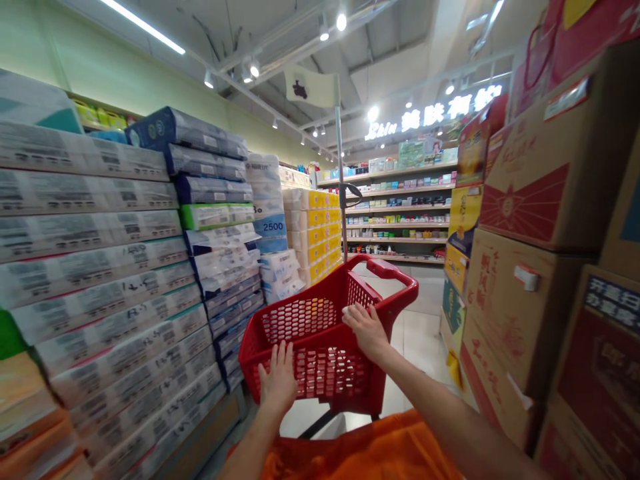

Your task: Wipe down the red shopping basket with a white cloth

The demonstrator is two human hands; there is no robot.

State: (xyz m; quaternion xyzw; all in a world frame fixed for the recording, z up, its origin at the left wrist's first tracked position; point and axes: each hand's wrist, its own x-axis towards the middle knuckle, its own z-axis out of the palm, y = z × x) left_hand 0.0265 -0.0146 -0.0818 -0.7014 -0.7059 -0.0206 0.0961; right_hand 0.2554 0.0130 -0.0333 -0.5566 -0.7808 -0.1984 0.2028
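Supermarket aisle [423,333]. Red basket [310,353], lower centre, looks light and stiff: left hand [277,383] flat, grip apart; right hand [367,331] grip clamped on its rim.

The person wears an orange garment [370,450], visible at the lower edge of the view as loosely folded, plain fabric. Both forearms are bare from the garment to the left hand [277,383] and right hand [367,331].
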